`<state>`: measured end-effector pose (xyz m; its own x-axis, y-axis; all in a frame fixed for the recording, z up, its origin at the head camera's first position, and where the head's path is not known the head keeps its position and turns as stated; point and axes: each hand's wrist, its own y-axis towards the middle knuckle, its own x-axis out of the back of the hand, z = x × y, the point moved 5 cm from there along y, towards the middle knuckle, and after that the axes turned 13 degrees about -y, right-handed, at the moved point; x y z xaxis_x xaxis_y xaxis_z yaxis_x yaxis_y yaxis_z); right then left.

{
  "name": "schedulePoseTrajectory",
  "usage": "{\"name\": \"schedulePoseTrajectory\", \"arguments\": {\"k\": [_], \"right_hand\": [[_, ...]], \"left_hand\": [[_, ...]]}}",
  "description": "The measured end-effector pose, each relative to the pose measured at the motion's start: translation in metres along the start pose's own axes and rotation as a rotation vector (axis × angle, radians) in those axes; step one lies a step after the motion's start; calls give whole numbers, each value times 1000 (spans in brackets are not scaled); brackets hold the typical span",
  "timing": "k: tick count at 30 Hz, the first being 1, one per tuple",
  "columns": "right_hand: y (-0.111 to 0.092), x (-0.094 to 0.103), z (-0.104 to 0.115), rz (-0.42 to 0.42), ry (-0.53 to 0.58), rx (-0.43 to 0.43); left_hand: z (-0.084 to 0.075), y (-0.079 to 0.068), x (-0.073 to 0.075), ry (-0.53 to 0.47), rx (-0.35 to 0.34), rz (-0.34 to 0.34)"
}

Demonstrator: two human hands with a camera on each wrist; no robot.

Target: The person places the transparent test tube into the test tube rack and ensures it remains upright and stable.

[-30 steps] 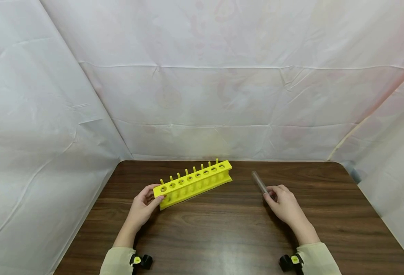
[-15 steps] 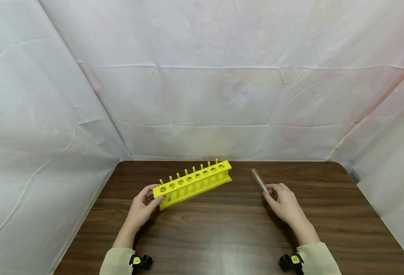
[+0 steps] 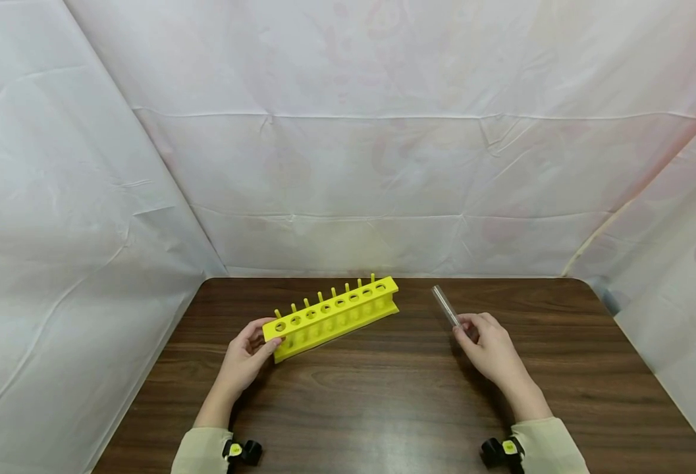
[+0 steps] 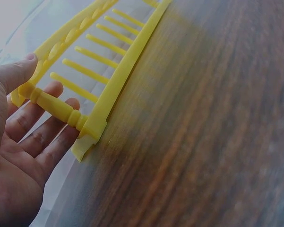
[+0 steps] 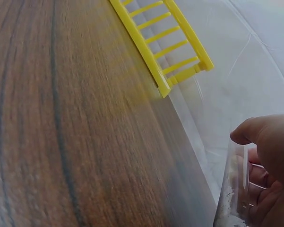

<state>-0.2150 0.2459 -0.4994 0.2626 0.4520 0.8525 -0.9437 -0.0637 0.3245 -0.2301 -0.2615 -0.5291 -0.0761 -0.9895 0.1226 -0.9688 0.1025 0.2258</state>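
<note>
A yellow test tube rack with a row of holes and upright pegs stands slantwise on the table, its right end farther back. My left hand grips the rack's near left end, thumb on the top plate. In the left wrist view, fingers curl behind the rack's end post. To the right, my right hand pinches a clear test tube near its lower end. The tube tilts, its far end pointing up and left. In the right wrist view the thumb presses on the clear tube.
The dark wood-grain table has white sheeting behind it and along both sides. Between rack and tube lies a stretch of bare tabletop. Black wrist cameras sit on both wrists at the front.
The test tube's far end has risen and shifted slightly left as my right hand has lifted a little. My left hand and the rack have hardly moved.
</note>
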Motion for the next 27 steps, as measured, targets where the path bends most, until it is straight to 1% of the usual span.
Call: {"name": "schedulePoseTrajectory", "arguments": {"k": [7,15,22,27], "right_hand": [[0,2,0,-13,25,-5],[2,3,-1,-83,47,5],[2,6,-1,-63,90,-27],[3,7,-1,-67,103,-39]], "left_hand": [[1,0,0,2,-15,8],[1,0,0,0,-14,7],[0,0,0,-2,-11,4],[0,0,-1,-4,-12,6]]}}
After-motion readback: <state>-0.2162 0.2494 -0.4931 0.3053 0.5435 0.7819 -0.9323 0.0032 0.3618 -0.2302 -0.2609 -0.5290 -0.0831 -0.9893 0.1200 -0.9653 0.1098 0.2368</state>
